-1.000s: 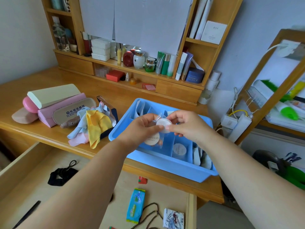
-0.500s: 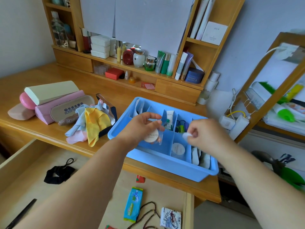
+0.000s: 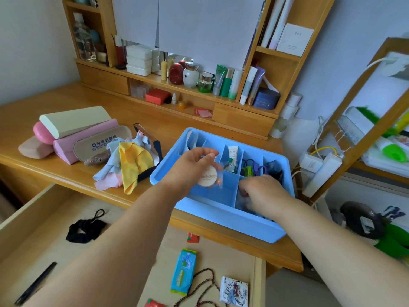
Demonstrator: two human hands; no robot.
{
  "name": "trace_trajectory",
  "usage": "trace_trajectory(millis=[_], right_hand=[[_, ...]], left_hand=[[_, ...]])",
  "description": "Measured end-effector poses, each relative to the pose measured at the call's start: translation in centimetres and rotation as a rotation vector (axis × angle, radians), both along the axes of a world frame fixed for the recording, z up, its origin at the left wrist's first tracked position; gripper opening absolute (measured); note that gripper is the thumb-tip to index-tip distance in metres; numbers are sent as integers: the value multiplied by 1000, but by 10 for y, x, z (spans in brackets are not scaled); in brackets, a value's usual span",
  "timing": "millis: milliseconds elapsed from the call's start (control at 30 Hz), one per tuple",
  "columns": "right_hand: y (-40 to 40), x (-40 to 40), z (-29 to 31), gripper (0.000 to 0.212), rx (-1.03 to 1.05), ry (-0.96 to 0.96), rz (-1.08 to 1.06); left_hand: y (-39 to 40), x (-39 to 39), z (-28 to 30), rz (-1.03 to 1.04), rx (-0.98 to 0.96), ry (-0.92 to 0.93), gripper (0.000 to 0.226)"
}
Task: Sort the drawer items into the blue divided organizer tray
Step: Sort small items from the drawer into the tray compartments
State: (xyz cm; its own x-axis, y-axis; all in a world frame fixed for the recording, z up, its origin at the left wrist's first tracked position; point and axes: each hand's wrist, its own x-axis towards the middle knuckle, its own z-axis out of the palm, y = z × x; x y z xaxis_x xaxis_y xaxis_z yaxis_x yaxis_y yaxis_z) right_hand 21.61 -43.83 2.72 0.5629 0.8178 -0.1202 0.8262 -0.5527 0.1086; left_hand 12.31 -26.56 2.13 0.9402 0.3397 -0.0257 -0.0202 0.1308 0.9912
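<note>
The blue divided organizer tray [image 3: 221,221] stands on the desk above the open drawer [image 3: 37,220]. Over the tray's middle, my left hand [image 3: 188,167] pinches a round washcloth tablet [image 3: 207,176] in a clear wrapper. My right hand [image 3: 264,192] reaches down into the front right compartment; it is blurred, and what its fingers hold is hidden. Back compartments hold a white tube [image 3: 232,155] and coloured hair ties [image 3: 252,170]. In the drawer lie a black scrunchie [image 3: 85,229], a blue wipes pack [image 3: 183,271], a bead string [image 3: 200,284] and a printed packet [image 3: 233,292].
Glasses cases [image 3: 88,140] and a pile of cleaning cloths [image 3: 130,165] lie on the desk left of the tray. A shelf unit with cosmetics [image 3: 199,80] lines the back. A power strip [image 3: 321,173] and a wooden rack [image 3: 365,129] stand to the right.
My hands have parted. The right hand took a white disc from the left, moved right and dropped into the tray's front right compartment. The left hand stays with the wrapped tablet.
</note>
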Motion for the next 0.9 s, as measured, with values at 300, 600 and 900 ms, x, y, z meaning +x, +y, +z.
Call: trace_trajectory(millis=[300, 600, 900], right_hand=[[5, 2, 39, 22, 521, 275, -256], [44, -41, 27, 10, 891, 737, -313], [-37, -7, 40, 23, 566, 229, -192]], left_hand=[[1, 3, -4, 56, -39, -7, 14], [0, 0, -4, 71, 13, -30, 25], [-1, 0, -3, 31, -25, -43, 27]])
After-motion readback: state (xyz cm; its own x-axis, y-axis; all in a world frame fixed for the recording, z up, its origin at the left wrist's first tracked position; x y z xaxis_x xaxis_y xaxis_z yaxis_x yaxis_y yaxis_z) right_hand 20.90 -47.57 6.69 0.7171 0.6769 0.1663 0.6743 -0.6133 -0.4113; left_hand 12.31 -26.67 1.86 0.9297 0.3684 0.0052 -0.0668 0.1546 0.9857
